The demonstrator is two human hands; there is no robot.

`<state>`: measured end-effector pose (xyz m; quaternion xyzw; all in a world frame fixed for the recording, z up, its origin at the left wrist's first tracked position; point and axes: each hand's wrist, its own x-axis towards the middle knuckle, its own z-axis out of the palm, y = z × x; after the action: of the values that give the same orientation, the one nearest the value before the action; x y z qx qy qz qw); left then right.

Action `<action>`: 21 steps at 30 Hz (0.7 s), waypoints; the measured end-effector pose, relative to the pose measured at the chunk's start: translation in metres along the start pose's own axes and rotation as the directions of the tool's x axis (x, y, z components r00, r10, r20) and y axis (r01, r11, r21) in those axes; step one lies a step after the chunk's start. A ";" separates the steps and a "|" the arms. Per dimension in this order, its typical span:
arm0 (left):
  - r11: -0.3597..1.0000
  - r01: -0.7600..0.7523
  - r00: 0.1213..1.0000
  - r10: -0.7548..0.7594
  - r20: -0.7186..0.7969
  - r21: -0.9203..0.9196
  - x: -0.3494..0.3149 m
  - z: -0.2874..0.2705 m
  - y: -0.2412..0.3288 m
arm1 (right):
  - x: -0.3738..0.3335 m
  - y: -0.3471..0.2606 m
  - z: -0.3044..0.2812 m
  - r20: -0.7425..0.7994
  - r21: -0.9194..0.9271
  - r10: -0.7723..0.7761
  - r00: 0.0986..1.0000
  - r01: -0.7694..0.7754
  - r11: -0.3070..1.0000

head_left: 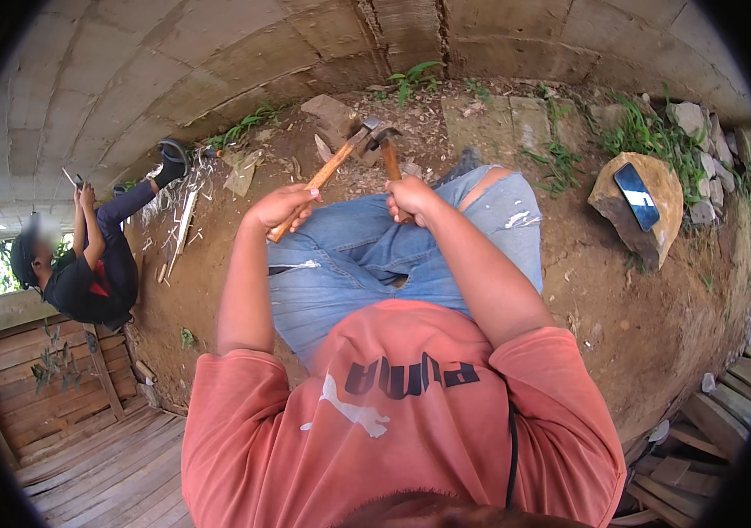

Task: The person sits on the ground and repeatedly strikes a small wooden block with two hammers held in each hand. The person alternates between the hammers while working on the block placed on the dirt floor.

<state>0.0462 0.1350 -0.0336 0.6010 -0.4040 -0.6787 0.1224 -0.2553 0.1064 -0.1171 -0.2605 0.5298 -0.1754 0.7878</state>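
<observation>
2 hammers [333,165] over dirt grnd [604,317], wall [243,53] beyond prob concrete blk.

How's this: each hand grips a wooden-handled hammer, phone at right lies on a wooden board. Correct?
No: the phone lies on a rock, not a board, per the head view. Left hand and right hand do each grip a hammer.

Dark phone [637,197] on a tan rock [661,185]
</observation>
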 end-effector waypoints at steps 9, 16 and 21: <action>0.992 -0.009 0.999 0.002 -0.054 -0.129 -0.007 0.046 -0.016 | 0.011 0.008 -0.002 0.007 -0.080 -0.036 0.999 0.036 0.996; 0.941 -0.168 0.986 0.164 -0.039 -0.293 -0.046 0.077 -0.005 | 0.017 0.012 -0.002 -0.013 -0.081 -0.065 0.998 0.063 0.995; 0.840 -0.326 0.944 0.313 -0.104 -0.433 -0.063 0.081 0.020 | 0.017 0.011 -0.003 -0.009 -0.099 -0.070 0.998 0.069 0.993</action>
<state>-0.0191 0.1956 0.0212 0.4911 -0.3307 -0.7140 0.3736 -0.2512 0.1048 -0.1370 -0.3162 0.5332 -0.1780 0.7643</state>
